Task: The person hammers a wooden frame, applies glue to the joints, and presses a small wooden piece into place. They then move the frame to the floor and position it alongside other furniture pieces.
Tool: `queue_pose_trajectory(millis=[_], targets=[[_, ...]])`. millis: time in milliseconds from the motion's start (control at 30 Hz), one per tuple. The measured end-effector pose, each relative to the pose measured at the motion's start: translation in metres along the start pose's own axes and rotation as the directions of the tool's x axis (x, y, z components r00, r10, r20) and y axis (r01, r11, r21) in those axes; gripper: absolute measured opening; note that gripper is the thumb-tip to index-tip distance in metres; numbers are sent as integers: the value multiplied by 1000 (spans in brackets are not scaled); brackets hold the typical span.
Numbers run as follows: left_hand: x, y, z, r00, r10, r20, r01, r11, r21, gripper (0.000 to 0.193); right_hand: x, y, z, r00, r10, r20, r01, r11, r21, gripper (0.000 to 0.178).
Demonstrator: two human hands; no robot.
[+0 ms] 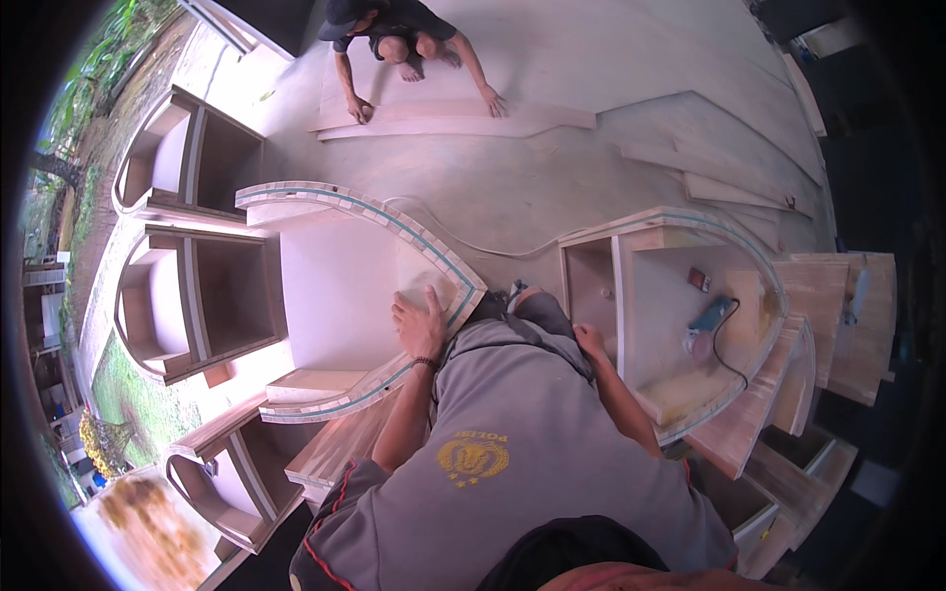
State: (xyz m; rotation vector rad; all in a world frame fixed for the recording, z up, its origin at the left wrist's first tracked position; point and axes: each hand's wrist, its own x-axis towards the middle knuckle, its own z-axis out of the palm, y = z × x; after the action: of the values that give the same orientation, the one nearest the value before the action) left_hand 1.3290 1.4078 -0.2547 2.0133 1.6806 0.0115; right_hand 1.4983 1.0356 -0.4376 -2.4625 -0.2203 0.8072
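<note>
A: Start with the biggest thing — what is in front of the person?

B: A large arched plywood frame [370,286] lies on the floor on the person's left, its curved rim edged with a teal strip [414,241]. A second arched frame [690,325] sits to the right, with a blue power tool [711,315] and its cord lying inside.

A: And the hands?

B: The left hand [419,325] rests flat on the curved rim near its tip, fingers spread, palm pressing down. The right hand [589,340] sits at the near wall of the right frame; its fingers look curled against the edge, but I cannot tell whether they grip it.

A: How should the pressing be done well?

B: I judge it best to keep the palm square over the strip and lean steadily, so the rim stays seated along the curve rather than lifting at the tip.

A: Anything unclear?

B: The person's torso hides the near ends of both frames. Another person [404,39] kneels at the top, hands on a cut plywood sheet [463,118]; what they hold is too small to tell
</note>
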Motion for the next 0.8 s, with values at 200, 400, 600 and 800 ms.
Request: queue_pose_trajectory(millis=[200,400,600,800], targets=[[1,-1,-1,1000,1,8,-1,1000,-18,88,9,7,-4,998,-20,56,25,996,-89,39],[0,-1,-3,1000,3,1,-3,1000,-20,84,9,0,-15,999,-33,35,36,995,-98,41],[-1,-1,-2,1000,2,8,-2,1000,-29,84,11,4,-13,997,-5,76,15,991,-135,42],[0,-3,3,1000,17,-13,-17,1000,-13,84,8,7,-11,996,-50,72,57,993,-99,43]])
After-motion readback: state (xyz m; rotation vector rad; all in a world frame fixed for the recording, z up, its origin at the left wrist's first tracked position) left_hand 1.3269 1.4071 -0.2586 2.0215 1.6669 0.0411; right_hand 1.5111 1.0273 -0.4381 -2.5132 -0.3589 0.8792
